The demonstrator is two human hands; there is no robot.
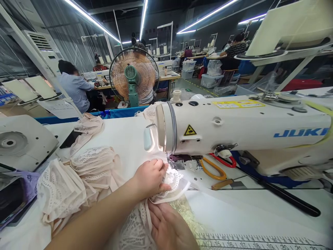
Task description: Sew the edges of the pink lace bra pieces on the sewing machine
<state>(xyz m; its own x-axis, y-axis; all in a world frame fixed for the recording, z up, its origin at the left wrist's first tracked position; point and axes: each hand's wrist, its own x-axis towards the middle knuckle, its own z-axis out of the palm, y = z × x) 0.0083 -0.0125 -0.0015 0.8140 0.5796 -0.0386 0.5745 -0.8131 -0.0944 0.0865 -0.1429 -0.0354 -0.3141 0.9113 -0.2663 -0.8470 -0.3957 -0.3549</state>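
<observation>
A white JUKI sewing machine stands over the white table, its lamp lighting the needle area. My left hand is closed on a piece of pale lace fabric just in front of the presser foot. Below it, my right hand is turned partly palm up, fingers curled around the edge of the hanging lace. The fabric drapes down between my hands toward the bottom of the view. Its part under the needle is partly hidden by my left hand.
Stacked lace pieces lie on the left, near a phone. Scissors with orange handles rest under the machine arm. A printed ruler runs along the front edge. Beyond are a fan and a seated person.
</observation>
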